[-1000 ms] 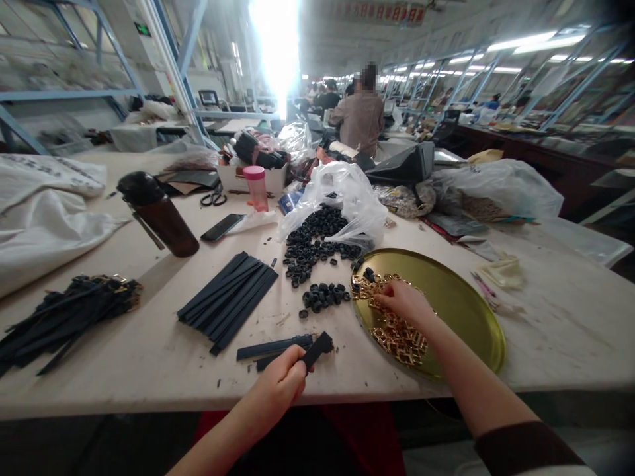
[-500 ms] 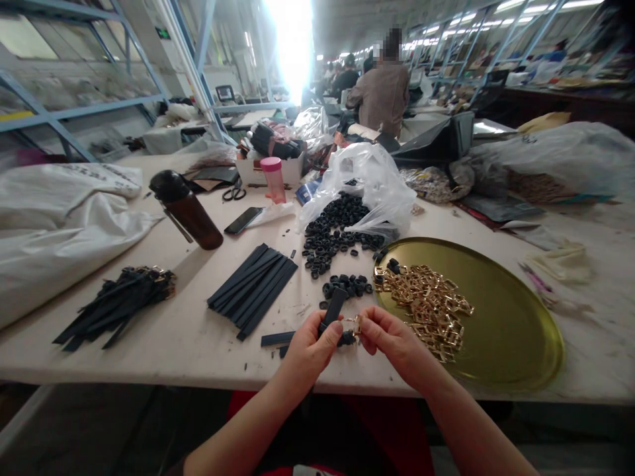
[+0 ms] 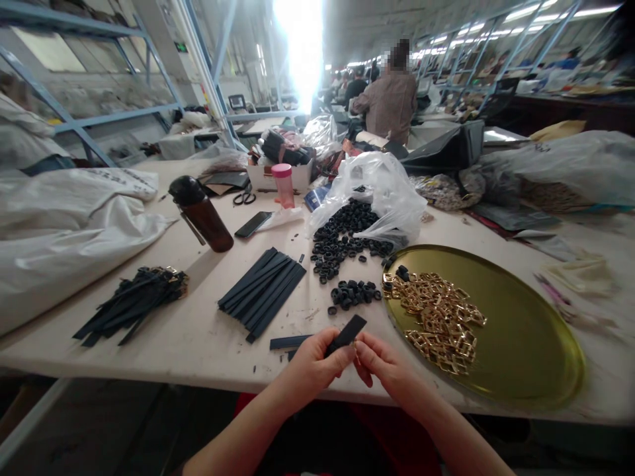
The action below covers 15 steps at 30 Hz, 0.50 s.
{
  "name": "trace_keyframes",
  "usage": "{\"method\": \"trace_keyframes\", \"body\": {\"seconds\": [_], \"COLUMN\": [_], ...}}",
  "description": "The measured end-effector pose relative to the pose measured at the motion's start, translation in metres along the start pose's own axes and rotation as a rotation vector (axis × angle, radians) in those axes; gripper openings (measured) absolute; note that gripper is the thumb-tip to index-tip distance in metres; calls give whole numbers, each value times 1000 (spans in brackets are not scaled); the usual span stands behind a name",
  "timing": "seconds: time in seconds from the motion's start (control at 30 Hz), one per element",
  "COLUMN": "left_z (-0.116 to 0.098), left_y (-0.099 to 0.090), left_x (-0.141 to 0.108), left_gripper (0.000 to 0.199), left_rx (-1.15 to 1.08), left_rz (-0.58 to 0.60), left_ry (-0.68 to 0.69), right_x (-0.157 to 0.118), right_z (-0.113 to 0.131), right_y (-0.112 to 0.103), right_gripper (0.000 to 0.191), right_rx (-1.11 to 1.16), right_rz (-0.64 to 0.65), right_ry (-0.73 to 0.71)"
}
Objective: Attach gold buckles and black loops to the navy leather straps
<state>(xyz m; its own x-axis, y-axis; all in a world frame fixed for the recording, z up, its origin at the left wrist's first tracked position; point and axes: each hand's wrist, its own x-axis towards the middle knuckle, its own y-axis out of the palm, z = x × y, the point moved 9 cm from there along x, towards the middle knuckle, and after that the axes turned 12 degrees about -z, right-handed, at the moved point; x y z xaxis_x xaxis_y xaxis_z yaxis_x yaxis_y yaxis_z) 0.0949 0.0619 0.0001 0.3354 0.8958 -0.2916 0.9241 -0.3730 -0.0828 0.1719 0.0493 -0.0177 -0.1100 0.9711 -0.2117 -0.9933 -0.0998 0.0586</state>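
Note:
My left hand (image 3: 320, 360) is closed on a dark strap (image 3: 351, 330), whose free end points up and to the right. The fingers of my right hand (image 3: 378, 360) pinch at the strap's near side, where a small gold buckle was visible a moment ago; the fingers now mostly hide it. Just beyond my hands lies a small heap of black loops (image 3: 353, 293). Another dark strap (image 3: 288, 342) lies partly behind my left hand. To the right, gold buckles (image 3: 441, 317) are piled on a round gold tray (image 3: 526, 330).
Flat black straps (image 3: 262, 291) lie in a stack left of centre. Straps with buckles (image 3: 133, 301) are bunched farther left. More black loops spill from a plastic bag (image 3: 381, 192). Behind stand a dark bottle (image 3: 208, 221), a pink-lidded jar (image 3: 284, 186), a phone (image 3: 253, 224) and scissors (image 3: 245, 198).
My hands have drawn closer together and slightly lower. The strap end has tilted over to the right, and the buckle has gone mostly behind my fingers. The whole view has shifted slightly.

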Motion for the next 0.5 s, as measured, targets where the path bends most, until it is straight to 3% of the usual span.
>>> {"method": "trace_keyframes", "body": {"seconds": [0.17,0.33,0.5], "left_z": [4,0,-1], "left_y": [-2,-11,-9], "left_x": [-4,-8,-12], "left_gripper": [27,26,30], "left_rx": [-49,49,-7], "left_rz": [9,-97,-65], "left_ry": [-25,40,75], "right_x": [-1,7,6], "right_z": [-18,-12,-28], "right_y": [7,0,3], "right_gripper": [41,50,58], "right_rx": [92,-52,14], "right_rz": [-63,-161,-111], "right_ry": [66,-49,101]}}
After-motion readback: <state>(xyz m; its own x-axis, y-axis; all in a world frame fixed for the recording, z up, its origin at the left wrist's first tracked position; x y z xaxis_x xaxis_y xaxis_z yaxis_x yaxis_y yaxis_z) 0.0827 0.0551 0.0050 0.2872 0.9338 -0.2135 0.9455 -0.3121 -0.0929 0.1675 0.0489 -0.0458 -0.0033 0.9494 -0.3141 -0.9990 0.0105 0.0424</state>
